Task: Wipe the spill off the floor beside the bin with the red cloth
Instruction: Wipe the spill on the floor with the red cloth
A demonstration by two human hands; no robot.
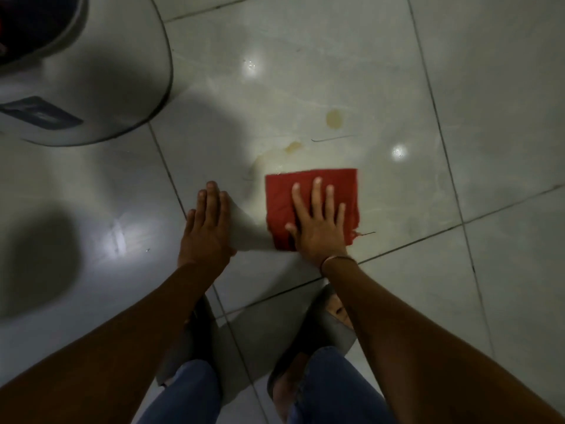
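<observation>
A folded red cloth (334, 182) lies flat on the pale tiled floor. My right hand (318, 224) presses down on it with fingers spread. My left hand (208, 224) rests flat on the floor just left of the cloth, holding nothing. Yellowish spill patches sit just beyond the cloth: a round blot (334, 118), a smaller one (294, 146) and a faint wet smear (260, 163) at the cloth's far left corner. The grey bin (101, 87) stands at the upper left.
Dark grout lines (449, 166) cross the glossy floor (458, 87), which shows bright light reflections. My knees in blue jeans (330, 390) and my feet in slippers (330, 319) are at the bottom, close behind the hands.
</observation>
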